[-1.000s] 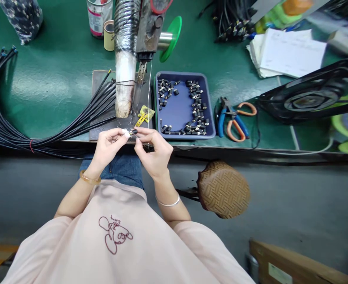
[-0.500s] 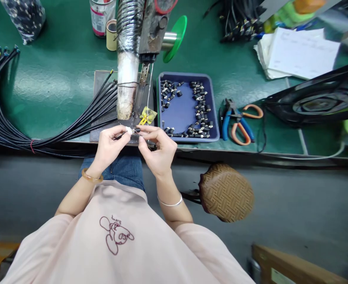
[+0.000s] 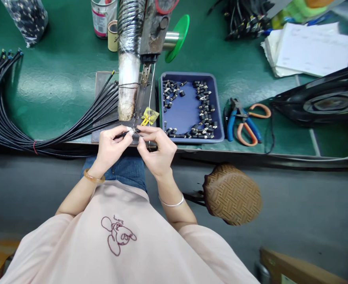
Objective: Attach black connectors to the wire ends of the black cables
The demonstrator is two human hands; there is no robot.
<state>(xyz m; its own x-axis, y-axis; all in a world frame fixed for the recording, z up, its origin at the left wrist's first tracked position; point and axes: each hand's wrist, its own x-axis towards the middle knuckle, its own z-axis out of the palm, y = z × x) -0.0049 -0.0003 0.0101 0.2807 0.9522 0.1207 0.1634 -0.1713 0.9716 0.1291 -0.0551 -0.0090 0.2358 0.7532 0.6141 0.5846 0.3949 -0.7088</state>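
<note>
Close together at the bench's front edge, both my hands are below a fixed soldering iron (image 3: 145,81). My left hand (image 3: 111,146) pinches a black cable (image 3: 121,135) near its end, with a white fingertip cover on one finger. In my right hand (image 3: 159,152), thumb and fingers pinch a small black connector (image 3: 137,130), its metal pins against the cable end. Fingers partly hide where the two meet. A thin solder wire (image 3: 152,85) hangs beside the iron. Behind my right hand lies a yellow sponge (image 3: 153,115).
Right of my hands, a blue tray (image 3: 220,106) holds many black connectors. Cutters (image 3: 231,124) and orange-handled scissors (image 3: 255,140) lie beyond it. A cable bundle (image 3: 58,136) spreads left. A foil-wrapped duct (image 3: 128,63) and green spool (image 3: 178,37) stand above. A stool (image 3: 233,195) is right.
The camera view has shifted slightly, so the bench items appear a little further right. Both hands keep nearly the same pose, still pinching the cable and the connector.
</note>
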